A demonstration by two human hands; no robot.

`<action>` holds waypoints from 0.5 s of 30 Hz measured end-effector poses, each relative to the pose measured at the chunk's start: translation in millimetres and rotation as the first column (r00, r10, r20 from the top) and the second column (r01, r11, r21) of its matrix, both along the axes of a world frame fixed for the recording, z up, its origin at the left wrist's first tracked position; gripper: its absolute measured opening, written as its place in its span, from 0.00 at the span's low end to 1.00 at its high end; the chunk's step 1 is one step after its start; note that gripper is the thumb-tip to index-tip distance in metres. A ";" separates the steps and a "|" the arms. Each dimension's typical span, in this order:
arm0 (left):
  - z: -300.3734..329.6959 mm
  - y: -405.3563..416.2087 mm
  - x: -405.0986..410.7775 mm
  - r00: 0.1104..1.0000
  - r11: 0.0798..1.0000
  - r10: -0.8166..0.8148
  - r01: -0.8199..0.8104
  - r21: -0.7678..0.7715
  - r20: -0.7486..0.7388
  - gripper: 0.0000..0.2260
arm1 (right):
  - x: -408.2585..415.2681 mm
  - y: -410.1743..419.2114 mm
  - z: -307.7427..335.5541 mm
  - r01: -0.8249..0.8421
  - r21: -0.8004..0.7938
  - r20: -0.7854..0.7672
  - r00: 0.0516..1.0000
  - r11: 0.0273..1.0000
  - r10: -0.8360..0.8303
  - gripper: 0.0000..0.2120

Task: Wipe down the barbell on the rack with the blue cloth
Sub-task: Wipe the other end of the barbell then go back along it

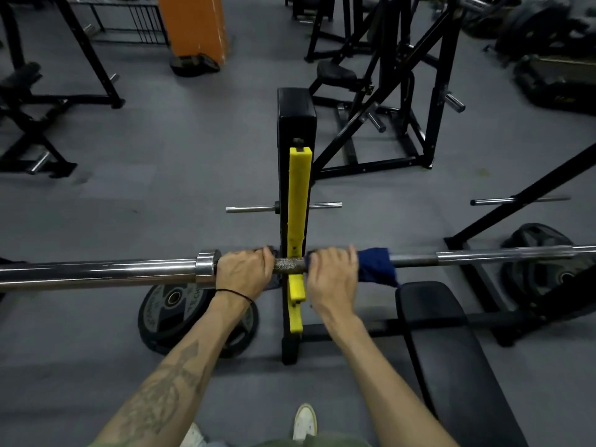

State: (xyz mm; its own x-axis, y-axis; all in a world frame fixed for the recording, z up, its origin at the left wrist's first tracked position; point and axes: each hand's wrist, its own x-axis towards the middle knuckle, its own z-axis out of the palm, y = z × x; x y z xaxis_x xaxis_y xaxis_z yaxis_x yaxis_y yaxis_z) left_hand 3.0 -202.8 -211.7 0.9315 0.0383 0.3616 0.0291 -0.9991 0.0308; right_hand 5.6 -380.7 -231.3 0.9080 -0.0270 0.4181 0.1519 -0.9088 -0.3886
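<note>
A steel barbell (96, 273) runs across the view from left to right, resting on a black rack upright with a yellow guard (298, 201). My left hand (242, 274) grips the bar just right of the sleeve collar. My right hand (332, 274) grips the blue cloth (375, 264), which is wrapped round the bar just right of the yellow guard. A short knurled stretch of bar (290, 263) shows between the two hands. Part of the cloth hangs below the bar on the right side of my hand.
A black bench pad (451, 350) lies below the bar at the right. Weight plates lie on the grey floor at the lower left (174, 314) and right (541, 253). Black gym machines stand behind. My shoe (304, 422) shows at the bottom.
</note>
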 end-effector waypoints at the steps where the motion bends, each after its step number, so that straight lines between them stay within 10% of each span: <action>1: 0.1 1.0 0.3 1.000 1.000 -0.004 0.004 -0.010 -0.001 0.27 | -2.6 1.2 1.3 -0.120 -0.033 0.006 0.993 0.992 0.120 0.20; 5: 4.4 1.6 -0.8 1.000 0.999 -0.020 0.020 -0.029 0.001 0.28 | 11.9 -78.3 1.0 -0.254 -0.207 0.077 0.958 0.945 0.275 0.16; 10: 11.3 0.6 2.6 0.997 1.000 -0.026 0.026 -0.010 -0.075 0.26 | 12.1 -47.0 -3.4 0.266 0.081 0.061 0.961 0.961 -0.271 0.16; 15: 40.9 4.4 26.5 0.826 0.956 -0.143 0.257 0.139 -0.546 0.12 | 4.0 -2.2 6.6 -0.269 -0.049 0.005 0.963 0.962 0.270 0.19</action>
State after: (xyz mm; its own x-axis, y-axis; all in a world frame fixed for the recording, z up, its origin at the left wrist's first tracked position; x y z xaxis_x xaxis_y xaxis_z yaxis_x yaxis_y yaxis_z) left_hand 29.4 -198.5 -170.8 0.9606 -0.1884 -0.2043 -0.2173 -0.9675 -0.1293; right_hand 9.6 -382.9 -224.7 0.8742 0.2380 0.4232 0.3976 -0.8511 -0.3428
